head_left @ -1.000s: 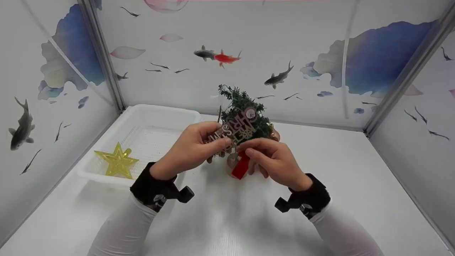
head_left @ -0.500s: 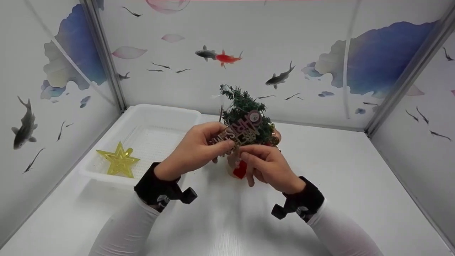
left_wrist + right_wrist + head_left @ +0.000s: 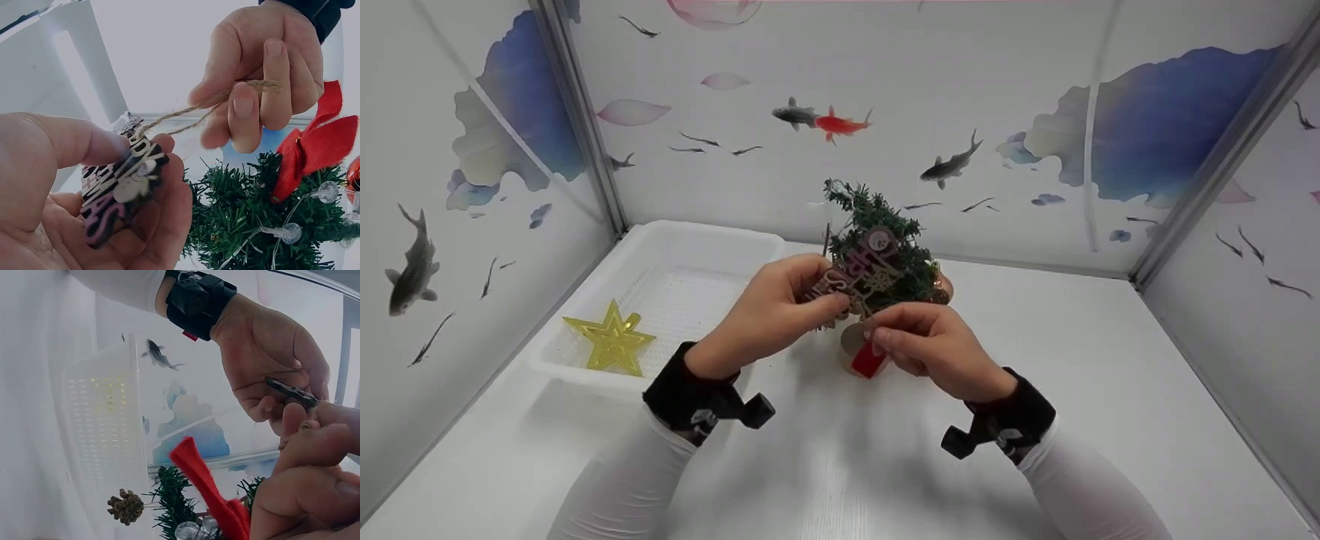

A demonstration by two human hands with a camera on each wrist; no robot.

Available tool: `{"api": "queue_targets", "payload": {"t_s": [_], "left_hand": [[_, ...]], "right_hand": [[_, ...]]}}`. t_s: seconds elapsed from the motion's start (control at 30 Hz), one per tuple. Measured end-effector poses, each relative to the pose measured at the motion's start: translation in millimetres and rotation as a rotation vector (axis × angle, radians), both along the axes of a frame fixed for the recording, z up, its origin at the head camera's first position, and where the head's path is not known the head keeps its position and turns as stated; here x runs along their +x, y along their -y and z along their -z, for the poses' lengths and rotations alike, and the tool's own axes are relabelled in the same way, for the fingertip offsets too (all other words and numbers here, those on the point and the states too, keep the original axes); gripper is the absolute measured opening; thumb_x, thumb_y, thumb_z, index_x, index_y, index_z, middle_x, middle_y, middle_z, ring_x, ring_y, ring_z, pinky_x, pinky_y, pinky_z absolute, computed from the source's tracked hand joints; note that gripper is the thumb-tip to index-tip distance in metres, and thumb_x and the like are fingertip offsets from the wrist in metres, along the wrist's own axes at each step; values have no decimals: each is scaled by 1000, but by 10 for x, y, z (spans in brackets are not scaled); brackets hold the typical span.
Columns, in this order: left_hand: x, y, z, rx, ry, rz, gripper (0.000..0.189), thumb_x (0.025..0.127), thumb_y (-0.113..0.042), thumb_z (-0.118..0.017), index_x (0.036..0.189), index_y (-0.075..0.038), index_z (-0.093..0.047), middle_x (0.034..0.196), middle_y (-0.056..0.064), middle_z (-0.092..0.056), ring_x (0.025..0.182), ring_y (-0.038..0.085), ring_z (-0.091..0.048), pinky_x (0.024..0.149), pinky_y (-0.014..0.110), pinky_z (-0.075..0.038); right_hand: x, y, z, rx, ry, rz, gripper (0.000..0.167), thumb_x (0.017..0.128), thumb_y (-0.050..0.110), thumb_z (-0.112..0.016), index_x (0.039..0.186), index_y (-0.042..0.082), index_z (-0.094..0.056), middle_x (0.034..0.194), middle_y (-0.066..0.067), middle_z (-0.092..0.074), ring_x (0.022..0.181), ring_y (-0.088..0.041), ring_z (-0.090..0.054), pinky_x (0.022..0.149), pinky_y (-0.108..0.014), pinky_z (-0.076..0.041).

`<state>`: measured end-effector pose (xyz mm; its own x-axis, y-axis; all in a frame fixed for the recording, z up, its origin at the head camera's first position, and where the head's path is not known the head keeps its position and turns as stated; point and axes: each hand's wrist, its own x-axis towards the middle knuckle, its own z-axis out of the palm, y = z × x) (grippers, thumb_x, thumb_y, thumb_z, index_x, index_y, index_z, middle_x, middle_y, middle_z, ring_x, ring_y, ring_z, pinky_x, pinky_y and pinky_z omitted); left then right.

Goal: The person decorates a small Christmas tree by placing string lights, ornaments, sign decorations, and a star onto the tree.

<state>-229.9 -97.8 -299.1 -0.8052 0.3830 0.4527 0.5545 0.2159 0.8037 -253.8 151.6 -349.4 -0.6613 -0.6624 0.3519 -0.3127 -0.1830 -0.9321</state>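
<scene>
My left hand (image 3: 769,315) holds a cut-out Christmas letter sign (image 3: 124,194) between thumb and fingers. A loop of jute twine (image 3: 180,114) runs from the sign's end to my right hand (image 3: 941,349), which pinches it between thumb and fingertips. Just behind both hands stands a small green Christmas tree (image 3: 877,221), partly hidden by the sign. On it are a red felt bow (image 3: 306,143) and clear light bulbs (image 3: 290,232). A pine cone (image 3: 125,506) hangs at its side in the right wrist view. Below the hands, the tree's round base (image 3: 851,341) shows.
A white perforated basket (image 3: 712,232) stands to the left, with a gold star (image 3: 613,339) in its near left corner. Printed panels enclose the white table (image 3: 1110,360) at the back and sides. Gold baubles (image 3: 939,289) sit at the tree's right.
The sign's angle shifts slightly in my left hand. My right hand dips lower, then comes back up a little, its fingers still at the twine. Basket and star stay put.
</scene>
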Motion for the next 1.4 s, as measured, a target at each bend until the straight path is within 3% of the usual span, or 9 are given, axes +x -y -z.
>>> {"api": "queue_targets", "payload": {"t_s": [0.17,0.23,0.4,0.57,0.7,0.8,0.87,1.03,1.4], "left_hand": [[23,21,-21,-46,44,16,6,89,-17,-67,94,-14,-65,79,1,-63,64,13,-54,56,26,-43],[18,29,-13,-75,51,23,5,89,-18,-68,93,-16,-66,81,-1,-64,67,13,-55,59,27,-43],[-34,34,58,-84,82,85,9,87,-15,-68,96,-17,-68,91,0,-69,78,14,-62,68,30,-48],[-25,3,83,-93,125,125,23,85,-18,-72,108,-17,-68,101,-1,-70,88,13,-66,75,30,-54],[-12,-3,67,-175,86,112,19,84,-27,-74,101,-20,-67,90,-4,-66,79,12,-60,69,28,-49],[-13,-2,55,-189,69,119,20,85,-33,-73,99,-20,-67,89,-3,-65,79,13,-60,70,31,-50],[-17,-9,55,-166,69,126,26,86,-36,-73,104,-18,-66,95,-3,-68,85,15,-65,75,34,-53],[-28,-78,104,-105,5,68,36,86,-41,-71,108,-12,-67,96,-3,-69,83,15,-66,75,33,-54],[-45,-311,253,-57,-168,-8,18,89,-36,-69,100,-22,-73,90,-10,-68,76,8,-60,66,25,-50]], "right_hand": [[-1,-90,-86,67,-122,132,22,94,12,-63,105,-8,-65,64,-5,-48,48,-15,-32,42,-34,-25],[-1,-118,-124,74,-161,191,20,93,13,-64,102,-5,-66,67,-6,-49,53,-16,-36,45,-34,-30],[-15,-116,-239,-11,-145,249,18,92,11,-65,97,-6,-64,79,-10,-52,60,-20,-36,54,-36,-28],[-6,-77,-365,-94,-133,255,16,92,8,-63,95,-8,-62,78,-7,-53,62,-23,-35,53,-38,-27],[12,-65,-442,-117,-136,270,16,93,7,-62,94,-8,-61,81,-8,-58,69,-24,-46,56,-34,-38],[17,-70,-468,-61,-181,318,18,93,12,-64,94,-6,-62,80,-11,-59,71,-23,-52,63,-30,-46],[12,-75,-472,-11,-213,350,18,92,14,-66,94,-3,-65,80,-14,-60,72,-24,-55,64,-30,-48],[-8,-78,-456,93,-292,376,14,92,19,-67,97,6,-70,82,-14,-63,69,-24,-54,61,-30,-46],[145,17,-546,134,-348,334,14,93,8,-63,103,2,-70,94,-13,-69,78,-25,-66,69,-29,-54]]}}
